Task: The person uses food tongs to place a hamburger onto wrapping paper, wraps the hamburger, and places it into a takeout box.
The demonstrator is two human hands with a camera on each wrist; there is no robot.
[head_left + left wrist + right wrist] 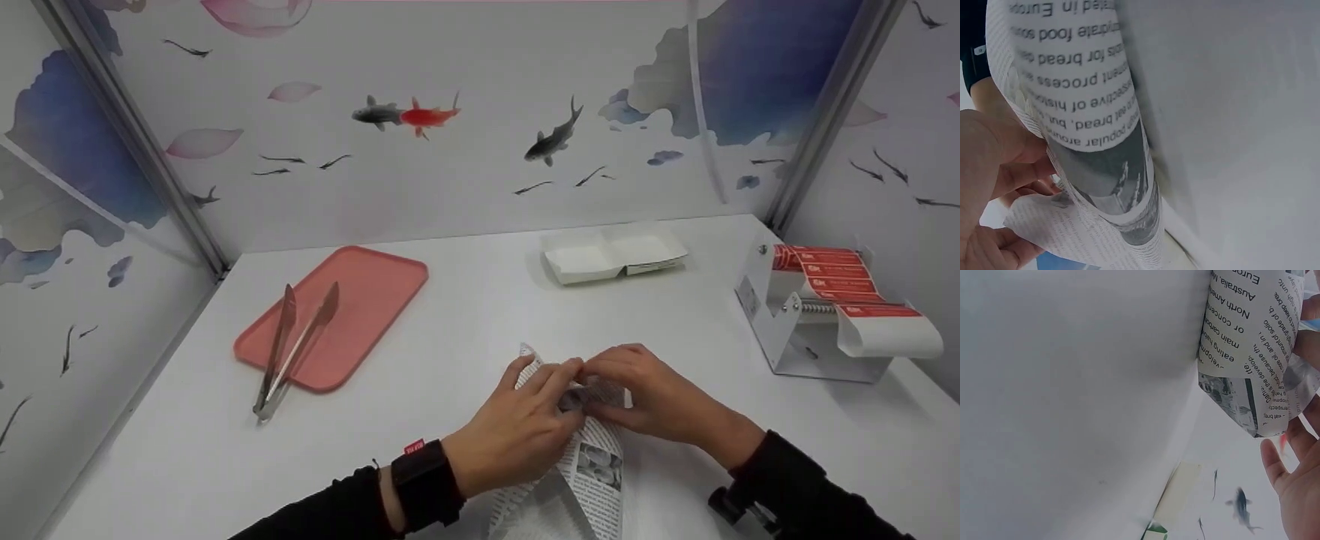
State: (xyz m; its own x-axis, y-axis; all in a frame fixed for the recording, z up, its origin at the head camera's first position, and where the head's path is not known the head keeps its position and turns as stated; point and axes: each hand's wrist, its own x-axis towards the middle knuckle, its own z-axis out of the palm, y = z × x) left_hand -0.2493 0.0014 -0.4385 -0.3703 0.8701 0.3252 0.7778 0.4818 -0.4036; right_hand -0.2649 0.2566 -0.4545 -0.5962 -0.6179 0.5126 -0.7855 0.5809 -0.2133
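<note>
A sheet of newsprint-patterned wrapping paper [600,469] lies folded in front of me, its printed sides bent inward around a grey inner face. My left hand [521,431] pinches the upper folds from the left. From the right, my right hand [656,390] pinches the same gathered part, and the two hands' fingertips meet there. In the left wrist view, the wrapping paper [1081,73] curves up as a rounded wall beside the left fingers [1013,143]. The right wrist view has the wrapping paper [1235,332] narrowing to a folded corner near the right thumb [1273,458]. Whatever is inside the folds is hidden.
Metal tongs [281,356] lie across a pink tray [367,300] on the left. An open white paper food box [589,259] stands at the back. On the right is a label dispenser [784,330] with a strip of red and white labels [840,274]. Printed panels enclose the table.
</note>
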